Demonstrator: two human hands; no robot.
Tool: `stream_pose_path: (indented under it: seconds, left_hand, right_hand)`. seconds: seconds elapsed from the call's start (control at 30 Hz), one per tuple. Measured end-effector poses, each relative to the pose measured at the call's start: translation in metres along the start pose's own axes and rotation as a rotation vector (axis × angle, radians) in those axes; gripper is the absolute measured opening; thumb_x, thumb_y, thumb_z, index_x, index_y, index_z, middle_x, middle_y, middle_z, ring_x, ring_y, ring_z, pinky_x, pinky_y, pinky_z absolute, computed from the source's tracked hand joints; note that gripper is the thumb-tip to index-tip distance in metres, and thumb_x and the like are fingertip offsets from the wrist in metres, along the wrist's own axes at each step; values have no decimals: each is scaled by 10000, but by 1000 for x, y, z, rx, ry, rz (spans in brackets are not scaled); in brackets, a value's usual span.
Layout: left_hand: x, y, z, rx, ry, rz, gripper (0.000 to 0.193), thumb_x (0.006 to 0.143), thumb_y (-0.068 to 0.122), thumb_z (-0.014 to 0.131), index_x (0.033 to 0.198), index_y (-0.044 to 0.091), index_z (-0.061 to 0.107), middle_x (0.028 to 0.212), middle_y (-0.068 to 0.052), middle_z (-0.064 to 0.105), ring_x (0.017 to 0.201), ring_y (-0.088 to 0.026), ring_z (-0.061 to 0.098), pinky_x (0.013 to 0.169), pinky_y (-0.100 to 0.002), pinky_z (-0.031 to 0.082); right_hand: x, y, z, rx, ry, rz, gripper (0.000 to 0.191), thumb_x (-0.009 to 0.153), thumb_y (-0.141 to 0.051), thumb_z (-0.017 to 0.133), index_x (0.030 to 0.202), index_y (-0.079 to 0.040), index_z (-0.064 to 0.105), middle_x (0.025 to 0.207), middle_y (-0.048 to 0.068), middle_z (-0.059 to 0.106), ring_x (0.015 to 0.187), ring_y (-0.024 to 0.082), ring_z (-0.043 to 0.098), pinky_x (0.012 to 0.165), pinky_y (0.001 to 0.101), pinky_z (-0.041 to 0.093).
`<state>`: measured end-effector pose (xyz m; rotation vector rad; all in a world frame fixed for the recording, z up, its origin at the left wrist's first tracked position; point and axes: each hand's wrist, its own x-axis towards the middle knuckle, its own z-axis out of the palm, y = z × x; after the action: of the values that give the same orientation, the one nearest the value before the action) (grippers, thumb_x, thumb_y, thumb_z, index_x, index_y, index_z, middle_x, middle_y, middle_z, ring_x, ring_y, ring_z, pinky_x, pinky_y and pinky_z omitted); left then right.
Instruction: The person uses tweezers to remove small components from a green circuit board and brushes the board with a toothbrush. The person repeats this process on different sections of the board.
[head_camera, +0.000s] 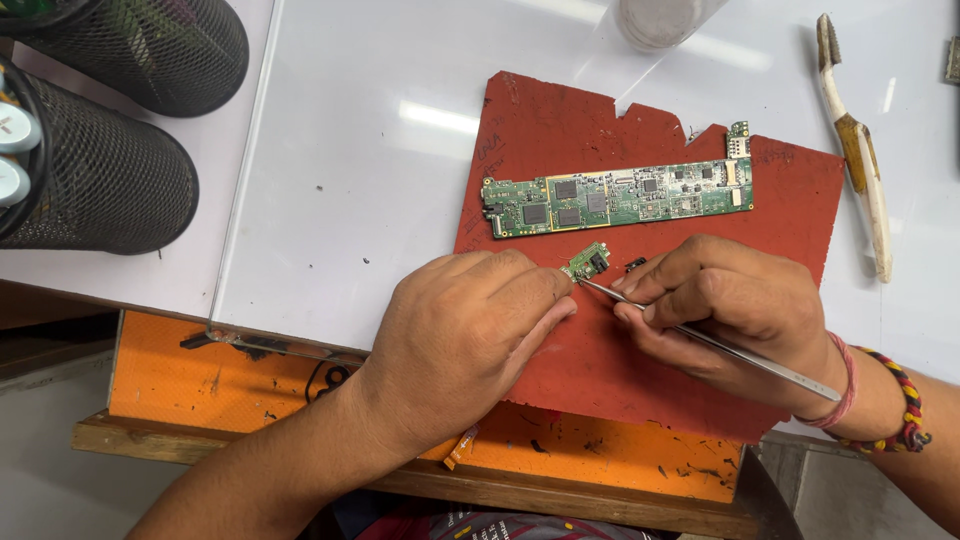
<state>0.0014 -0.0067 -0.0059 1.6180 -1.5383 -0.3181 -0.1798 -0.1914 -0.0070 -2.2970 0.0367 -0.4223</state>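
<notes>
Left hand (465, 335) pinches a small green board (587, 261); right hand (725, 305) grips thin steel tweezers (720, 345) on a rough red mat (600, 360).

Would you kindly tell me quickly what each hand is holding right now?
Left hand: closed, pinching the small green circuit board.
Right hand: closed on thin metal tweezers, tips at that board.

Left hand (470, 335) and right hand (725, 305), fingertips together (pinched grip)
</notes>
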Motion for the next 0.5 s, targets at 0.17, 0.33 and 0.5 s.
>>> stream_pose_path:
  seconds: [0.17,0.33,0.5]
  left_hand:
    - [0,0,0,-1,4,1,109,948,119,741,991,39,680,872,-85,688,811,-271,682,689,-404,523]
    - [0,0,0,6,3,-2,108,946,122,743,987,44,680,868,-82,686,808,-272,679,686,-405,521]
    - [0,0,0,7,8,-3,109,942,123,744,984,46,679,868,-80,683,813,-274,679,690,-409,520]
  right_hand:
    - [2,-1,-1,28,2,-9,253,824,-10,819,768,-75,581,896,75,699,909,168,770,812,286,625]
    - [4,-2,-1,16,-5,-10,264,823,-7,820,744,-70,576,886,73,700,892,160,769,807,283,623]
    - [2,-1,-1,22,2,27,264,817,-5,820,741,-65,575,894,80,708,892,163,774,774,259,668]
